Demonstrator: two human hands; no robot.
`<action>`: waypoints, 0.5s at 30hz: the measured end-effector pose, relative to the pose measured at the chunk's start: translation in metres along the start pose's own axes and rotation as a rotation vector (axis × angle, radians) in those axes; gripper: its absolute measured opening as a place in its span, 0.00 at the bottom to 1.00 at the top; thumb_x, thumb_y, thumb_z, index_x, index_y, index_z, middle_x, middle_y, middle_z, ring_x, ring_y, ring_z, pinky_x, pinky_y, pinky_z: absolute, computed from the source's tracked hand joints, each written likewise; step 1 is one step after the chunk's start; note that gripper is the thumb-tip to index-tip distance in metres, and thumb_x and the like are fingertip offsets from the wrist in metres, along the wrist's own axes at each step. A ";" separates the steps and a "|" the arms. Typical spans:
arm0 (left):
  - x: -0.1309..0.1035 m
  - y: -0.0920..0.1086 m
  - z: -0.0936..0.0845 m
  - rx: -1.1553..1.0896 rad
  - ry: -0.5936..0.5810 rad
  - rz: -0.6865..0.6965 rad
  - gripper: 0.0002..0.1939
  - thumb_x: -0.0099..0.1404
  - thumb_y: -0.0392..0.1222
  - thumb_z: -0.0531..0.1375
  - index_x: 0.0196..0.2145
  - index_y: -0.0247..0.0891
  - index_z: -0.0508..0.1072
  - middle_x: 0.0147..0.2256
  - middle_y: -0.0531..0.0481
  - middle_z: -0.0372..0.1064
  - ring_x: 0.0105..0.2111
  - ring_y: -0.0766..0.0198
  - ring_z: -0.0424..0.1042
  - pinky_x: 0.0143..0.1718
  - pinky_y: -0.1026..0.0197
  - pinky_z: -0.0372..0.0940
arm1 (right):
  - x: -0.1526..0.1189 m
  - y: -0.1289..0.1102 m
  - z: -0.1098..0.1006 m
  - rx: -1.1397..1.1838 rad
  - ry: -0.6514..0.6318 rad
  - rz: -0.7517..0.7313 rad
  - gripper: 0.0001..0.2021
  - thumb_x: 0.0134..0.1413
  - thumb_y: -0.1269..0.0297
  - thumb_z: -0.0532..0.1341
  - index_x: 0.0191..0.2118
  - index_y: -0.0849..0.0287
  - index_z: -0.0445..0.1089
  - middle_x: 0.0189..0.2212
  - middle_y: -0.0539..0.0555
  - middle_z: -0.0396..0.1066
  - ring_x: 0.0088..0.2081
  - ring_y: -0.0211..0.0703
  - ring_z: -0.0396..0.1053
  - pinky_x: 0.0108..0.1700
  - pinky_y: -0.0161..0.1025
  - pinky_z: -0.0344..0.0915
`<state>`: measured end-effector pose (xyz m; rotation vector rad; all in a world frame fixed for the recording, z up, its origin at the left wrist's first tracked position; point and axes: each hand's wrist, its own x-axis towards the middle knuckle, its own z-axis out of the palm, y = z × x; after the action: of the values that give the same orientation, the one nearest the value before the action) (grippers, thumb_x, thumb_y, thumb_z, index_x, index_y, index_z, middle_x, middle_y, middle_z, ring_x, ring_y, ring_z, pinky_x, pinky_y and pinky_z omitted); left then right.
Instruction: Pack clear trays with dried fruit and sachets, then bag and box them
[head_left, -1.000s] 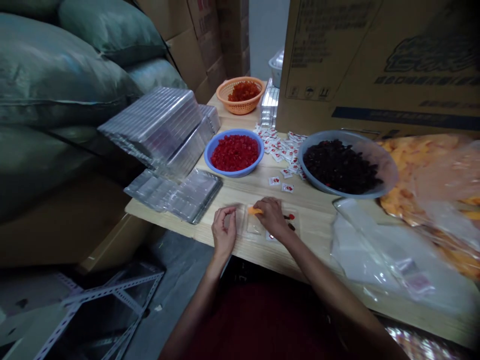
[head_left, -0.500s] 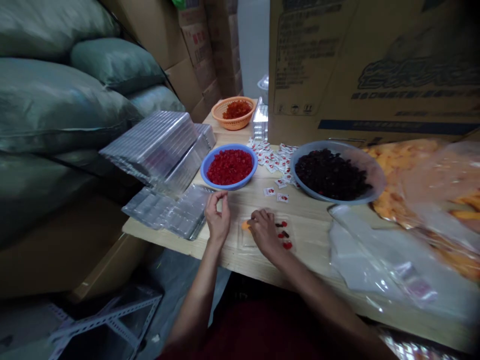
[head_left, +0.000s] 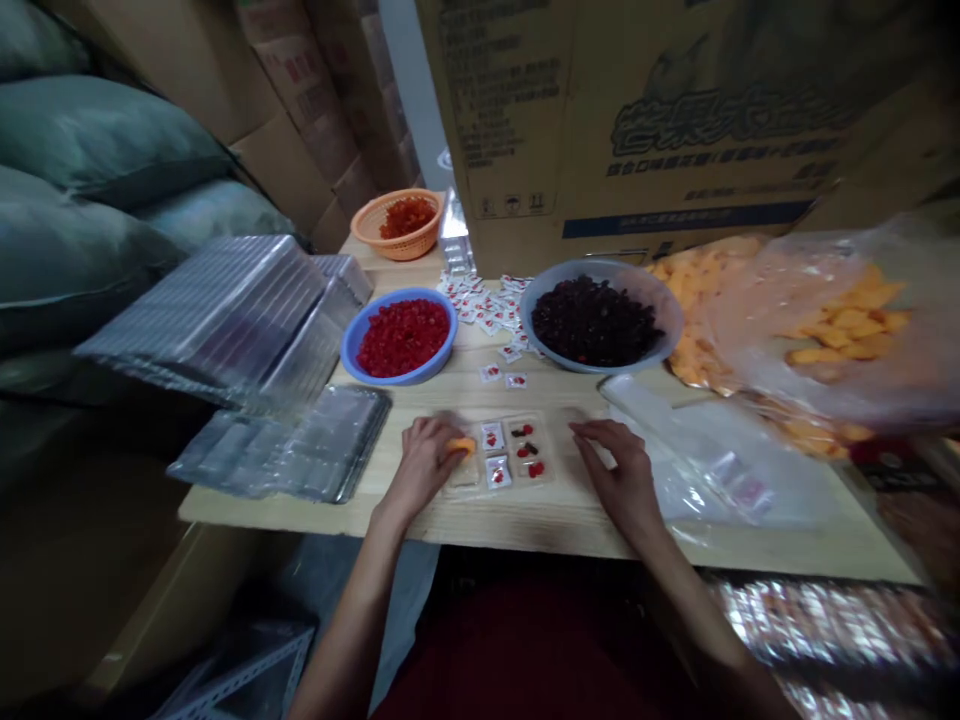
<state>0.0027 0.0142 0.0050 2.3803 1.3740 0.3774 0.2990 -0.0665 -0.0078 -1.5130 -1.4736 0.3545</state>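
A clear plastic tray [head_left: 517,490] with compartments lies on the table before me. Fingers of my left hand [head_left: 424,460] are closed on an orange dried fruit piece [head_left: 461,445] at the tray's left side. Two small printed sachets, an upper sachet [head_left: 492,436] and a lower sachet [head_left: 498,472], lie in the middle compartments. Red and dark fruit pieces [head_left: 528,450] sit in the right-hand ones. Off the tray's right edge, my right hand [head_left: 619,470] is open and holds nothing, thumb and forefinger apart.
Beyond the tray stand a blue bowl of red pieces [head_left: 343,350], a bowl of dark pieces [head_left: 675,330] and an orange basket [head_left: 360,225]. Loose sachets [head_left: 487,310] lie between. Stacked trays [head_left: 217,300] are left; plastic bags [head_left: 705,470] and bagged orange fruit [head_left: 847,330] are right.
My right hand has left the tray and moved right, uncovering the two sachets. My left hand has come down to the orange piece. The view has shifted right.
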 end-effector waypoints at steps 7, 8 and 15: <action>-0.007 -0.015 0.023 0.003 0.169 0.062 0.17 0.68 0.51 0.55 0.49 0.43 0.75 0.49 0.42 0.72 0.49 0.49 0.67 0.50 0.46 0.62 | -0.012 0.016 -0.146 -0.177 0.286 0.077 0.07 0.62 0.60 0.61 0.39 0.54 0.76 0.39 0.55 0.76 0.43 0.49 0.72 0.50 0.49 0.67; -0.007 -0.014 0.020 -0.033 0.251 0.058 0.18 0.68 0.53 0.55 0.48 0.42 0.75 0.49 0.42 0.72 0.48 0.50 0.69 0.49 0.48 0.63 | -0.006 0.021 -0.175 -0.256 0.382 0.072 0.08 0.62 0.59 0.61 0.39 0.54 0.76 0.38 0.56 0.76 0.43 0.49 0.72 0.50 0.49 0.67; -0.011 0.020 0.002 -0.089 0.485 -0.354 0.22 0.67 0.58 0.54 0.50 0.44 0.75 0.40 0.49 0.77 0.19 0.67 0.66 0.32 0.59 0.64 | 0.091 0.105 -0.313 -0.685 0.394 0.322 0.09 0.57 0.63 0.61 0.35 0.62 0.77 0.35 0.60 0.77 0.34 0.45 0.71 0.41 0.40 0.64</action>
<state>0.0132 -0.0049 0.0115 1.9895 1.9000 0.9317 0.6214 -0.0975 0.1037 -2.2192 -1.0753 -0.2937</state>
